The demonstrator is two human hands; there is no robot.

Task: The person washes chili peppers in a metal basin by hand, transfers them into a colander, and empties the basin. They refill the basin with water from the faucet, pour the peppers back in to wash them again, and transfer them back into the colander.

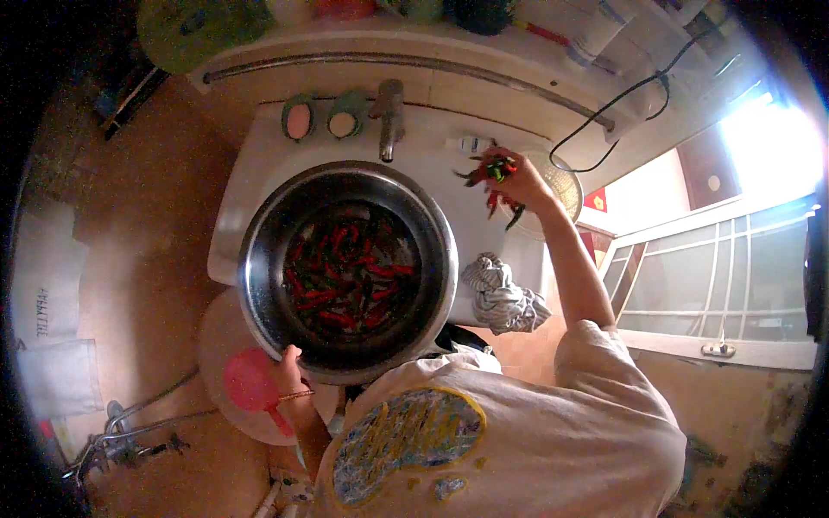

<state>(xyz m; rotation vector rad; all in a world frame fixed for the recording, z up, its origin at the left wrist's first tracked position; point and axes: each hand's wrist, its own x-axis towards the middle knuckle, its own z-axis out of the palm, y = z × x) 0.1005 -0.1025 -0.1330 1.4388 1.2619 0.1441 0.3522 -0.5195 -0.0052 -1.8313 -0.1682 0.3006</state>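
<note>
A large metal basin [259, 276] rests on the white sink counter [237, 211], with many red and dark green chili peppers [345, 276] lying inside. My left hand [289, 371] grips the basin's lower left rim. Up and to the right of the basin, my right hand [515, 181] is closed around a bunch of red and green peppers [494, 169], some of them dangling below the fingers. Just behind that hand sits a pale round strainer [566, 186], partly hidden by the hand and forearm.
A faucet [391, 121] stands behind the basin, beside two soap dishes [299, 119]. A striped cloth [503, 298] lies right of the basin. A pink dipper [250, 380] is at lower left. A black cable [635, 86] hangs at upper right.
</note>
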